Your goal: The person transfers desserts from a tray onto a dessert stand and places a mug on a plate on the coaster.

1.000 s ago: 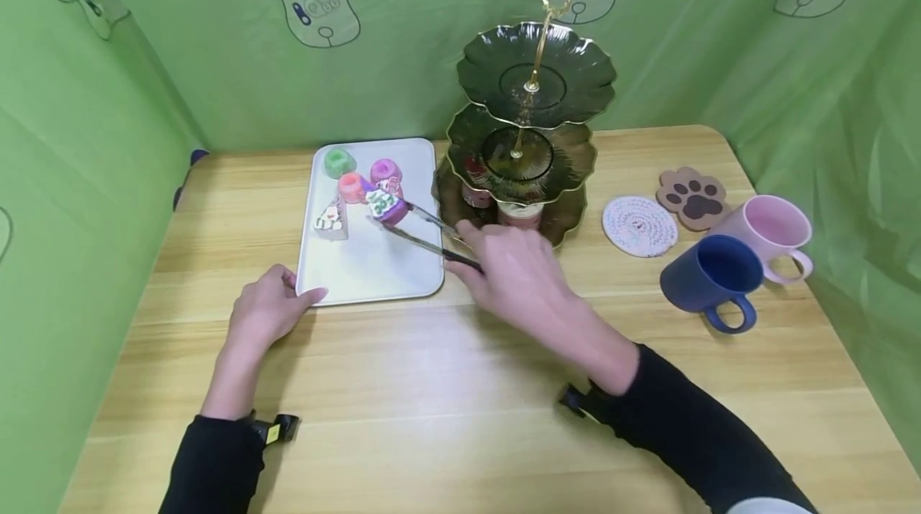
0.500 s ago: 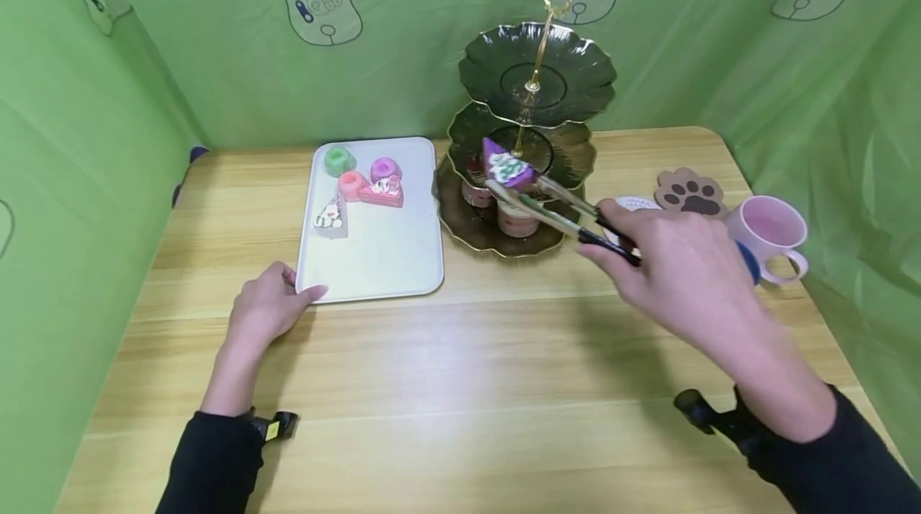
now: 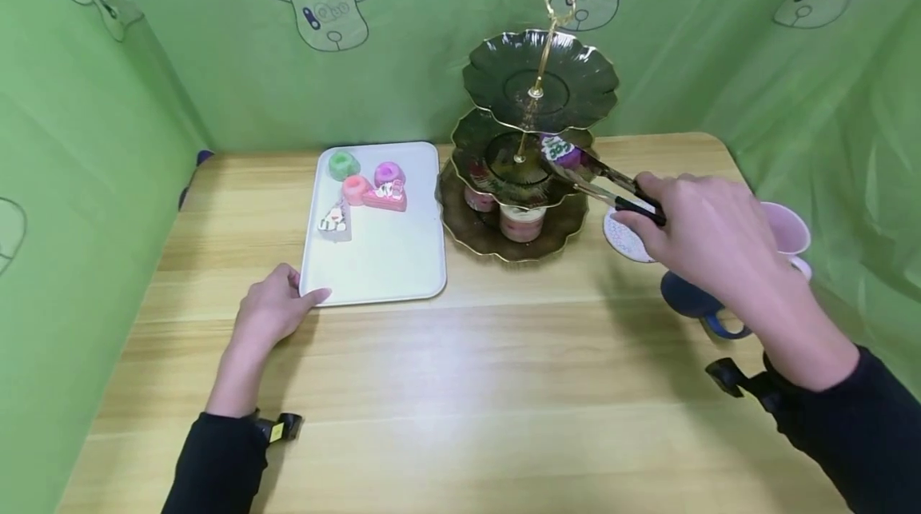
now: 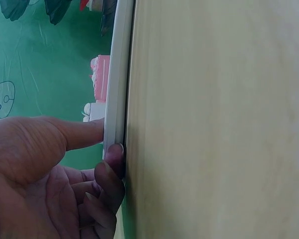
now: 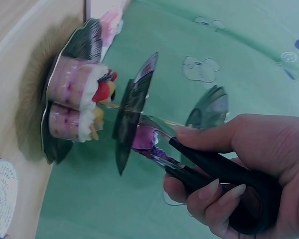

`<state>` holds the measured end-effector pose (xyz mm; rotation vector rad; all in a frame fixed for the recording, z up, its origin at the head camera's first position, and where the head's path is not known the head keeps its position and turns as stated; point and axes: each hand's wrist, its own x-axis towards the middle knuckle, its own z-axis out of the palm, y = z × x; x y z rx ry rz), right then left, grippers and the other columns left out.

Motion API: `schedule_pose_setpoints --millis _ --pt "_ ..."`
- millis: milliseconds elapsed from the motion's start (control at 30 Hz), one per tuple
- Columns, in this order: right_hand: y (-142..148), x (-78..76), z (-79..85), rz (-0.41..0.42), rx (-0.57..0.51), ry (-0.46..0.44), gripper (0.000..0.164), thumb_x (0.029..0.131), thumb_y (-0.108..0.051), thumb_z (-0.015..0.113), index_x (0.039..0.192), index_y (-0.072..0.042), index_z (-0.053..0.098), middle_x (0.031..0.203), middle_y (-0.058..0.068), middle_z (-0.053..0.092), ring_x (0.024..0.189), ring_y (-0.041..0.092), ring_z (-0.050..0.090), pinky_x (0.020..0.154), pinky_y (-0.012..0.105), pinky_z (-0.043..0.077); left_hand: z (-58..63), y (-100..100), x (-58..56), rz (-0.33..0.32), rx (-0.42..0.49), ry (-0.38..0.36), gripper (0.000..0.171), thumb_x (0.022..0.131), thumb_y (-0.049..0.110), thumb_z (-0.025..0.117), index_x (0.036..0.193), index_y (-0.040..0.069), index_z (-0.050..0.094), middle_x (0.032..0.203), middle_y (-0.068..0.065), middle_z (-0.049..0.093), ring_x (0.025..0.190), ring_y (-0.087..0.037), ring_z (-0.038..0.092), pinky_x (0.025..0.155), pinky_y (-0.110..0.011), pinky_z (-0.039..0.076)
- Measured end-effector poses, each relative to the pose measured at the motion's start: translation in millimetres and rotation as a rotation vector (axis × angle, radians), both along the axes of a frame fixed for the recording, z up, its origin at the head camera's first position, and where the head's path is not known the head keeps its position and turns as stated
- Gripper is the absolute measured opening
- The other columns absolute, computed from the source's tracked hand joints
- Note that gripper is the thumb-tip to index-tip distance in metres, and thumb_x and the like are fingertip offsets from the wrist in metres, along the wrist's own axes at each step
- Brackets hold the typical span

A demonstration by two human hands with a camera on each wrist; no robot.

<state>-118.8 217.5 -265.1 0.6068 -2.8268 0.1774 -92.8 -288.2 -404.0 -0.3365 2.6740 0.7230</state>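
My right hand (image 3: pixel 712 234) grips black-handled metal tongs (image 3: pixel 612 196). Between the tong tips is a purple cake slice (image 3: pixel 564 153) with white and green topping, over the right side of the middle tier of a dark, gold-rimmed three-tier stand (image 3: pixel 496 138). In the right wrist view the slice (image 5: pixel 145 138) is right at that tier's surface; whether it touches is hard to tell. My left hand (image 3: pixel 272 310) pinches the near-left corner of a white tray (image 3: pixel 374 266), thumb on top, fingertips at its edge. On the tray lie a pink cake slice (image 3: pixel 387 196), a white cake slice (image 3: pixel 335 222) and several small ring-shaped cakes (image 3: pixel 356 189).
Dessert cups (image 3: pixel 521 225) stand on the stand's bottom tier. Right of it are a round white coaster (image 3: pixel 624 238), a blue mug (image 3: pixel 687 296) and a pink mug (image 3: pixel 787 226), partly hidden by my right arm. A green curtain (image 3: pixel 403 90) encloses the table.
My right hand has carried the purple cake slice in the tongs from over the tray rightwards to the stand's middle tier. My left hand stays on the tray corner.
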Motion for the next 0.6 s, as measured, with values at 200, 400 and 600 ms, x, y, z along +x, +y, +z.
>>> schedule_pose_setpoints --millis 200,400,600 --pt "-5.9 -25.2 -5.0 -0.042 0.022 -0.091 0.038 0.101 -0.039 0.073 0.085 -0.011 0.055 0.057 0.002 0.041 0.047 0.025 0.042 0.044 0.039 0.026 -2.4 2.2 0.4 0.000 0.004 0.004 0.056 0.101 0.044 0.071 0.121 -0.005 0.052 0.103 -0.023 0.064 0.084 -0.033 0.058 0.071 -0.040 0.044" --pt "-9.8 -40.8 -5.6 -0.022 0.031 -0.087 0.035 0.101 -0.038 0.074 0.093 -0.006 0.062 0.057 0.004 0.043 0.047 0.025 0.042 0.044 0.039 0.028 -3.3 3.3 0.9 -0.007 0.002 0.004 0.056 0.101 0.045 0.071 0.119 -0.004 0.052 0.099 -0.019 0.062 0.082 -0.032 0.057 0.070 -0.038 0.043" --pt "-9.5 -45.6 -7.5 -0.037 0.034 -0.108 0.040 0.100 -0.043 0.073 0.097 -0.004 0.063 0.057 0.004 0.042 0.047 0.026 0.042 0.045 0.040 0.028 -2.8 2.0 2.2 0.001 0.002 -0.009 0.056 0.100 0.046 0.071 0.118 -0.004 0.052 0.098 -0.019 0.062 0.082 -0.031 0.056 0.069 -0.038 0.042"
